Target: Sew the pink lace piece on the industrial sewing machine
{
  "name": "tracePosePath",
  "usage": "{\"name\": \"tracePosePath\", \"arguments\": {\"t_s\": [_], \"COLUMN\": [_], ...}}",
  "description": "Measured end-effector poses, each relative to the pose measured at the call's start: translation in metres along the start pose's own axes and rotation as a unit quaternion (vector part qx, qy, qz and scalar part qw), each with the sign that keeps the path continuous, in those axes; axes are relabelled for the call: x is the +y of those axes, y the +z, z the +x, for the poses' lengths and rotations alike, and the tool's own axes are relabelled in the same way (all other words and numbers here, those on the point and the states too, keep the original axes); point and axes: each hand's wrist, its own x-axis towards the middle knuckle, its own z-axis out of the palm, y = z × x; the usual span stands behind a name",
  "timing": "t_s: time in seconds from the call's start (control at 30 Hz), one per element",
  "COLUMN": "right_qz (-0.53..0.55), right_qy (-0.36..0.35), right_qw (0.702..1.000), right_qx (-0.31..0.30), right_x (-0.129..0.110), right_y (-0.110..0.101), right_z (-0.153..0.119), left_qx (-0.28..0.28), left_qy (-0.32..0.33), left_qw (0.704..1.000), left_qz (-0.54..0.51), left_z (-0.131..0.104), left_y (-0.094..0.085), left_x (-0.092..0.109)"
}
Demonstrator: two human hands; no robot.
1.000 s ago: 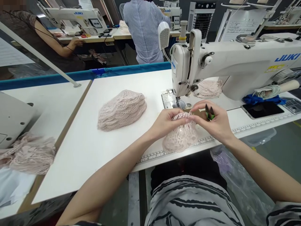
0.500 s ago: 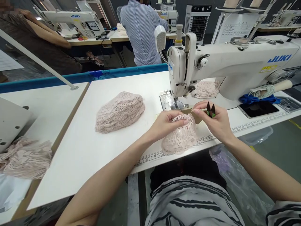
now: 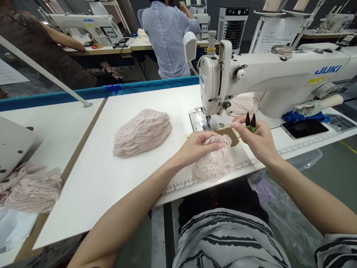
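Note:
A pale pink lace piece (image 3: pixel 214 165) hangs at the table's front edge, over the printed ruler. My left hand (image 3: pixel 195 147) pinches its upper edge between thumb and fingers. To the right, my right hand (image 3: pixel 259 141) is closed round thread snips (image 3: pixel 250 122), whose two dark blades point up. Its thumb and forefinger are pressed together, apart from the lace; any thread between them is too fine to make out. Between the hands lies a brown flat piece (image 3: pixel 231 135). Just behind them is the needle area of a white sewing machine (image 3: pixel 214 83).
A stack of pink lace pieces (image 3: pixel 142 133) lies to the left on the white table (image 3: pixel 111 193). More lace (image 3: pixel 244 105) lies behind the needle. At right are a phone (image 3: pixel 304 128) and blue cloth (image 3: pixel 306 117). Two people sit at machines beyond the blue edge (image 3: pixel 156 84).
My right hand has shifted slightly right and up, away from the lace, with the snips in it. More of the brown piece shows. My left hand stays on the lace.

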Motion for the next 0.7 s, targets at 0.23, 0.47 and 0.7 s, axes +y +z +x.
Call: {"name": "tracePosePath", "arguments": {"t_s": [0.23, 0.47, 0.7], "right_qz": [-0.094, -0.069, -0.054], "right_qy": [-0.072, -0.073, -0.032], "right_qw": [0.991, 0.994, 0.997], "right_qx": [-0.064, -0.046, 0.037], "right_x": [-0.006, -0.005, -0.004], "right_y": [-0.004, -0.002, -0.015], "right_z": [-0.006, -0.002, 0.008], "left_qx": [0.001, -0.003, -0.007], "left_qy": [0.014, 0.0, -0.007], "left_qw": [1.0, 1.0, 1.0], "left_qz": [-0.013, 0.01, 0.013], "left_z": [0.0, -0.001, -0.002], "left_y": [0.001, 0.003, 0.002], "left_x": [0.0, 0.0, 0.0]}}
